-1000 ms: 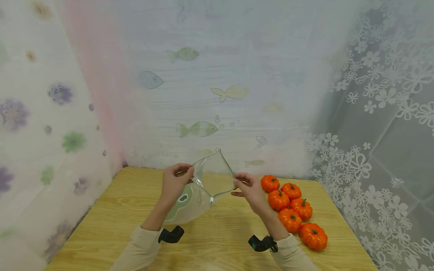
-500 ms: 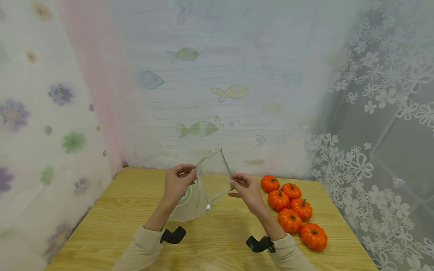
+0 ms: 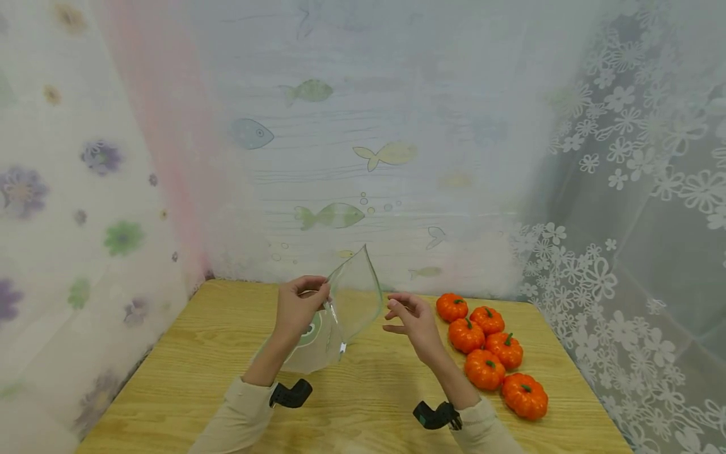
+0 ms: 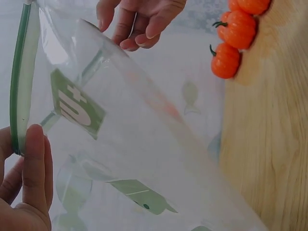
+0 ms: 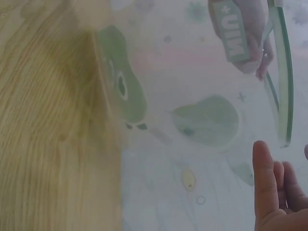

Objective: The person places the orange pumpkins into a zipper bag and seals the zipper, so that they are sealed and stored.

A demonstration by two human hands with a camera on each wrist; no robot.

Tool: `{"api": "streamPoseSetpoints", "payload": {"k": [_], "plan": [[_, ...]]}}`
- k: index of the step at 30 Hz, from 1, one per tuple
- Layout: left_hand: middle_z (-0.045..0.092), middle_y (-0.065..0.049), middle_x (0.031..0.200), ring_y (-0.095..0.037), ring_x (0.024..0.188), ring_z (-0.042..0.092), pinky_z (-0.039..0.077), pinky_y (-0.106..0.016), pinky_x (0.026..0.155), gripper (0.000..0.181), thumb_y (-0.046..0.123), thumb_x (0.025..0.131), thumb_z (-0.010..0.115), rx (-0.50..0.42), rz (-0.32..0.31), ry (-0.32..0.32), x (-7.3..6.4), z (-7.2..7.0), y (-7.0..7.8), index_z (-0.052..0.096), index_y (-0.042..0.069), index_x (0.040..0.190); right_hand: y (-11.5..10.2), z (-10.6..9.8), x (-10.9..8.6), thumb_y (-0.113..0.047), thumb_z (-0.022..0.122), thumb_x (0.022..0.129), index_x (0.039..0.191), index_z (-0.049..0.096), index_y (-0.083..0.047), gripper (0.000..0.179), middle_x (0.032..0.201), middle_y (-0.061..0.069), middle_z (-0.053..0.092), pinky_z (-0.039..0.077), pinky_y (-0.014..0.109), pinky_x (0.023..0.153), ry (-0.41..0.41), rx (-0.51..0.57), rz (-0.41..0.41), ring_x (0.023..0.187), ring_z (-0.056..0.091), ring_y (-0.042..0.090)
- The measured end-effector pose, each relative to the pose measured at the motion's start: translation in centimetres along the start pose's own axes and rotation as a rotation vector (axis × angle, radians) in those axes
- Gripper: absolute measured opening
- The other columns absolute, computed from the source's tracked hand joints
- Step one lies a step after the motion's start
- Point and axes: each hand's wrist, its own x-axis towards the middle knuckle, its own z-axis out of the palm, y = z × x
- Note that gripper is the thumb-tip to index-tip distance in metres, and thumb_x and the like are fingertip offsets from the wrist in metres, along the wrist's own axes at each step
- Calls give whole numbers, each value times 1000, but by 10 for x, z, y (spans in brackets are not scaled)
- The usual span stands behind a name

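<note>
My left hand (image 3: pixel 299 312) pinches one side of the mouth of a clear zipper bag (image 3: pixel 311 356) with green fruit prints. The bag's mouth gapes in a diamond shape, and a small white slider (image 3: pixel 343 347) sits at its near corner. My right hand (image 3: pixel 416 323) is just right of the mouth, fingers spread and apart from the bag's edge, holding nothing. The left wrist view shows the left thumb and fingers at the green zip strip (image 4: pixel 19 82). In the right wrist view the right fingers (image 5: pixel 264 178) point up below the end of the strip.
Several small orange pumpkins (image 3: pixel 486 370) with green stems cluster on the right of the wooden table (image 3: pixel 363 410). A pale curtain (image 3: pixel 476 214) with fish prints hangs behind the table. Flower-patterned sheets stand on both sides.
The right hand has let go of the bag's right edge, and that edge has swung a little left. The left hand has shifted slightly right and keeps its pinch. The pumpkins have not moved.
</note>
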Motion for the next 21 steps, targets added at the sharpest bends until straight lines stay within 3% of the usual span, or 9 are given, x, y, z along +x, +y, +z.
{"api": "streamPoseSetpoints", "payload": {"k": [6,8,15,21], "plan": [[71,-24,92,-8,66,69,60,-21,63,19,4,96,69,21,-10,52,-20,5,6,71,-8,111,3,-14,-20,-18,53,108,121,59,12,34,107,17,58,64,37,75,-19,-3,-23,84,64,17],[71,-25,92,-7,66,69,60,-20,62,21,5,96,69,18,-9,63,-19,4,5,71,-7,113,7,-16,-23,-18,51,108,119,60,11,33,105,15,60,64,37,75,-2,2,-22,84,65,17],[69,-7,82,-6,64,68,58,-19,59,21,4,97,68,-15,-8,74,-18,3,6,70,-7,115,21,-29,-32,-20,50,109,115,63,8,31,102,11,62,64,37,75,51,18,-10,84,65,17],[69,-5,83,-6,64,68,58,-18,59,22,6,98,68,0,-35,86,-18,2,8,70,-6,117,29,-46,-41,-20,50,109,110,65,5,30,99,11,63,64,35,73,71,-4,-41,81,66,17]]}}
